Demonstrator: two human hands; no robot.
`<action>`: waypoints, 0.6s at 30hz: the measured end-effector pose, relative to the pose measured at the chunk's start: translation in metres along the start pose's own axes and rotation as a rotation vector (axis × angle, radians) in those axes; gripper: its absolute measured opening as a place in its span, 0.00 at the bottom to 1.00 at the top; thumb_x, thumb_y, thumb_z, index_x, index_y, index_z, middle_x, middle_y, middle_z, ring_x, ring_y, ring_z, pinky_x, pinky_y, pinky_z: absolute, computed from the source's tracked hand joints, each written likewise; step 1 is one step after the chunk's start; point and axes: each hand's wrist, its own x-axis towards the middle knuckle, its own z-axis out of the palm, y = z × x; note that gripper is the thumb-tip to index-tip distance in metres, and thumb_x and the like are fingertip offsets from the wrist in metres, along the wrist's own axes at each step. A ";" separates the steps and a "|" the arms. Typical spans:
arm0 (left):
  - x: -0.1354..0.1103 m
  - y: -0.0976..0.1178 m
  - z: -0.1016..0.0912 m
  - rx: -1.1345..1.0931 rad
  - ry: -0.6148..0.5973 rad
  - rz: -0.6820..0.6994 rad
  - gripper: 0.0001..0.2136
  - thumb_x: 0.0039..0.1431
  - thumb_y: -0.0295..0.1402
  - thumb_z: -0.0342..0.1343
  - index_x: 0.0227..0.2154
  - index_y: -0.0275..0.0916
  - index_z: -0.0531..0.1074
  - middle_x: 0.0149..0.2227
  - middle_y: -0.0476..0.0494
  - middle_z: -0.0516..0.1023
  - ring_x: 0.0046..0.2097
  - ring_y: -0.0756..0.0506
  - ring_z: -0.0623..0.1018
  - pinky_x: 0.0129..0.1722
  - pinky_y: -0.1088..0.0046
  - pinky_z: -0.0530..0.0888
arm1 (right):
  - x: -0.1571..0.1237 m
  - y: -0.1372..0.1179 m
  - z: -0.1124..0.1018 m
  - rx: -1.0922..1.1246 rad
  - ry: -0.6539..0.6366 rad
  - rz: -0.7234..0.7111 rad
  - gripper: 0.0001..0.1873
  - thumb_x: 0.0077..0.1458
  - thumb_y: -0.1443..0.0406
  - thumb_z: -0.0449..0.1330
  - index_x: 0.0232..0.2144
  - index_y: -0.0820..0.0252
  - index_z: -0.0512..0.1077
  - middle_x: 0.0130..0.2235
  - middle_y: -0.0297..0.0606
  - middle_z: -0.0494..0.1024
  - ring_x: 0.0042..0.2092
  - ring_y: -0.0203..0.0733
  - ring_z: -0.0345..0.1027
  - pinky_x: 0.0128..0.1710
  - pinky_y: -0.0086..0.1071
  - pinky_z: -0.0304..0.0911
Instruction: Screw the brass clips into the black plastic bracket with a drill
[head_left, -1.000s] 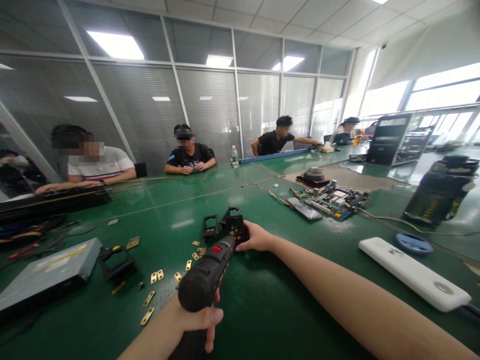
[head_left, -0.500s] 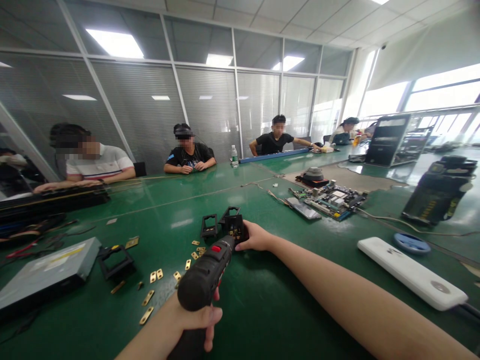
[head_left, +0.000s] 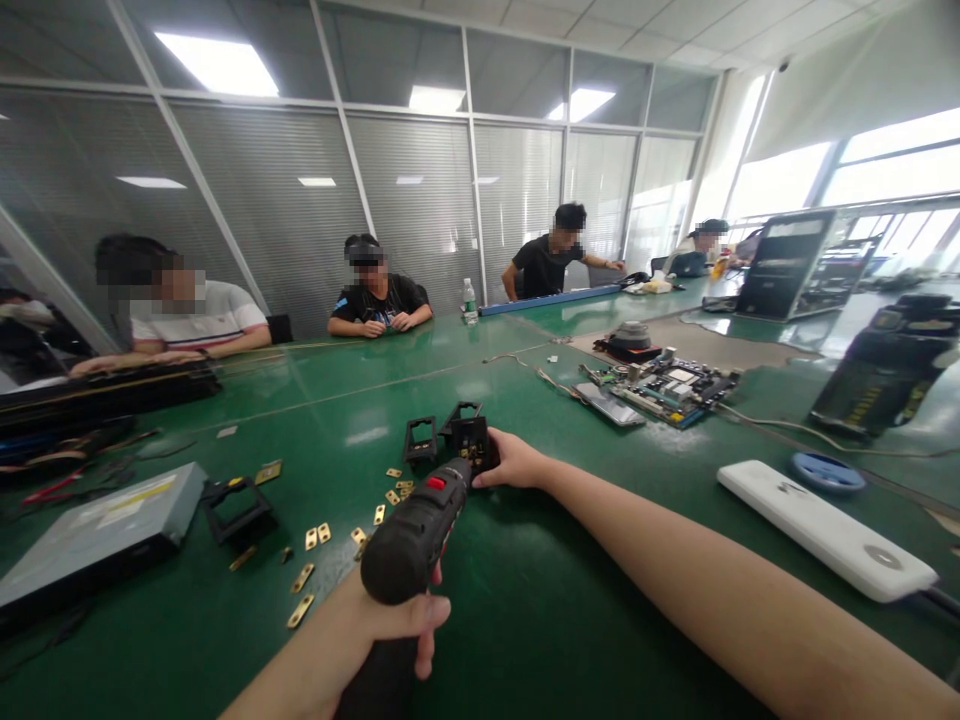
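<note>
My left hand (head_left: 401, 625) is wrapped round the grip of a black cordless drill (head_left: 409, 545) with a red switch on top. The drill's nose points forward at a black plastic housing (head_left: 470, 436) with brass-coloured parts inside; its bit is hard to make out. From the right, my right hand (head_left: 511, 460) grips that housing on the green table, thumb at its near side. Two similar black frames (head_left: 421, 438) stand just behind and left of it. Small brass plates (head_left: 302, 577) with holes lie scattered left of the drill.
On the left are an optical drive (head_left: 112, 535), another black frame (head_left: 238, 510) and cables. A circuit board (head_left: 679, 385), white power strip (head_left: 825, 530), blue ring (head_left: 827, 472) and dark bottle-like object (head_left: 881, 370) lie right. Several people sit across the table.
The view has shifted slightly. Both hands keep their hold, with the drill still against the housing. Across the table, a person in black has turned and drawn an arm back.
</note>
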 end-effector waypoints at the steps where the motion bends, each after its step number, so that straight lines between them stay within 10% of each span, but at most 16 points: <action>1: -0.002 0.002 0.002 0.001 0.015 0.004 0.19 0.50 0.41 0.73 0.39 0.39 0.74 0.22 0.47 0.80 0.26 0.42 0.80 0.33 0.65 0.72 | 0.000 0.000 0.000 0.003 0.000 0.001 0.21 0.67 0.58 0.63 0.58 0.61 0.71 0.57 0.46 0.75 0.53 0.50 0.74 0.52 0.49 0.74; 18: -0.004 0.008 0.005 0.020 0.028 -0.015 0.20 0.49 0.43 0.73 0.39 0.40 0.73 0.23 0.47 0.80 0.26 0.41 0.79 0.33 0.65 0.73 | 0.001 0.000 0.000 -0.001 0.005 0.005 0.21 0.67 0.58 0.63 0.57 0.61 0.71 0.57 0.46 0.75 0.53 0.50 0.74 0.52 0.49 0.74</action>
